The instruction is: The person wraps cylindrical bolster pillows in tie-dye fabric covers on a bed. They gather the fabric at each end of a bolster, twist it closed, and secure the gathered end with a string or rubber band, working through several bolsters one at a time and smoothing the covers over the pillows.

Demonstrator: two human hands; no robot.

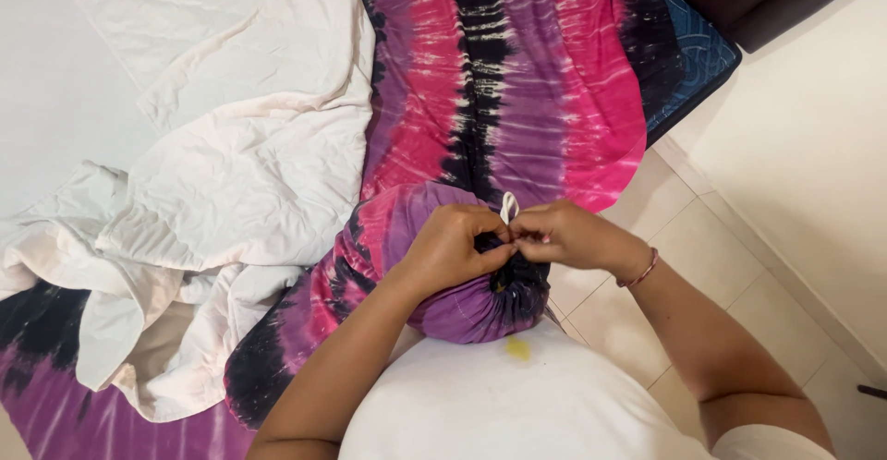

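1. Head view: your left hand (455, 243) and your right hand (565, 236) meet over a rounded bundle of tie-dyed cloth (443, 275), purple and pink with black streaks, which sits at the near edge of the bed just in front of your white shirt (499, 405).
2. The fingers (490, 235) of your left hand are curled and pressed together on the gathered top of the bundle; those of your right hand are pinched tight right beside them, knuckles touching.
3. A small white loop of cord or tie (508, 206) sticks up just above the spot where both sets of fingertips meet; whether one hand or both grip it, you cannot tell from here.
4. A thin reddish bracelet (639, 271) circles your right wrist.
5. The same tie-dyed fabric (517, 72) runs away from the bundle across the bed.
6. A crumpled white sheet (231, 174) lies to the left of the bundle, partly over the coloured cloth.
7. A blue patterned mattress corner (698, 49) shows at upper right, above pale floor tiles (684, 238).
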